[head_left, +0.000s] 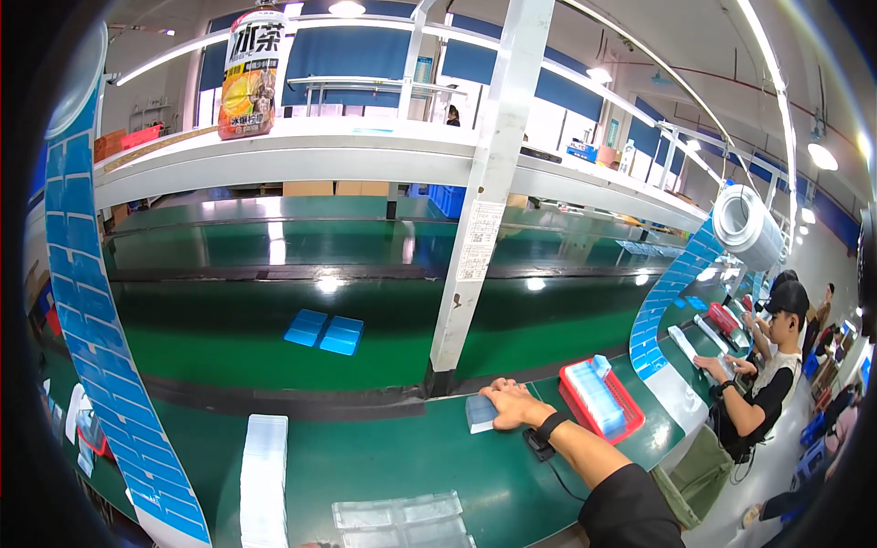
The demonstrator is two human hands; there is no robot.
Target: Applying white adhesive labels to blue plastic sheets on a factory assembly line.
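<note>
Currently right hand (512, 402) resting flat, fingers spread, pressing on small pale-blue block (479, 413) lying just left of red tray (630, 425). Block probably light, rigid, smooth; gripping short sides seeming safest. Left hand unseen.

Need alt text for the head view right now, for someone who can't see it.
The person's right hand rests flat on a small pale blue block on the green workbench, beside a red tray of clear parts. Two blue pads lie on the conveyor belt beyond; co-workers sit along the line at right.
</note>
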